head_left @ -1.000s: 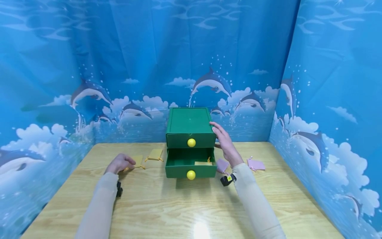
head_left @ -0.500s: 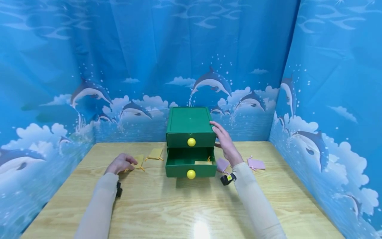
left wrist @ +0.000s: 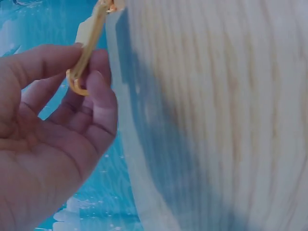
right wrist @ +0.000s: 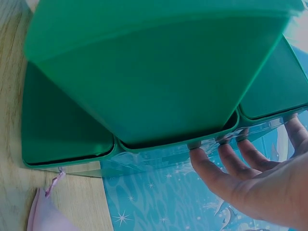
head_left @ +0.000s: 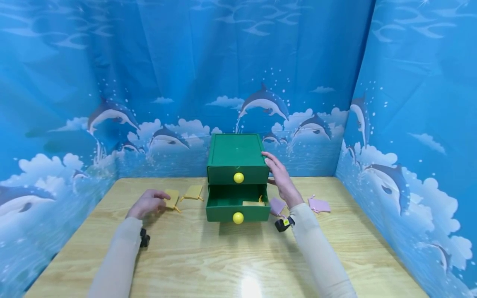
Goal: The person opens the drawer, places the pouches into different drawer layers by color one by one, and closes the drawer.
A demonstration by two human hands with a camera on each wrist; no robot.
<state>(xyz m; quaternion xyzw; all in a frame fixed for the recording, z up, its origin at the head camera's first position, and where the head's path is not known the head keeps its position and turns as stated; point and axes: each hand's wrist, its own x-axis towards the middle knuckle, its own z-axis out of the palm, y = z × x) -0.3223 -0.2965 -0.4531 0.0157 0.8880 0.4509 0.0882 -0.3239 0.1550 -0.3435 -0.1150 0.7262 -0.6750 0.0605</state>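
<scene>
My left hand (head_left: 147,203) is over the left part of the table and pinches a yellow drawstring pouch (head_left: 172,198) with thumb and fingers. In the left wrist view the pouch (left wrist: 94,38) appears nearly edge-on, an orange cord loop hanging near the fingers. My right hand (head_left: 282,179) rests its fingertips against the right side of a green drawer cabinet (head_left: 236,149) with yellow knobs. Its drawer (head_left: 223,213) below the top one is pulled out, and another yellow pouch (head_left: 253,203) lies inside. The right wrist view shows that drawer (right wrist: 159,82) standing out between two closed ones.
Behind the held pouch another yellow pouch (head_left: 193,192) lies on the wooden table (head_left: 193,256). Two lilac pouches, one (head_left: 277,206) beside the cabinet and one (head_left: 319,205) farther right, lie near my right forearm. Blue dolphin-print curtains (head_left: 179,82) surround the back and sides.
My left hand has shifted slightly left, and the pouch at its fingertips has turned a little and shows more fully. My right hand, the cabinet and the open drawer look unmoved.
</scene>
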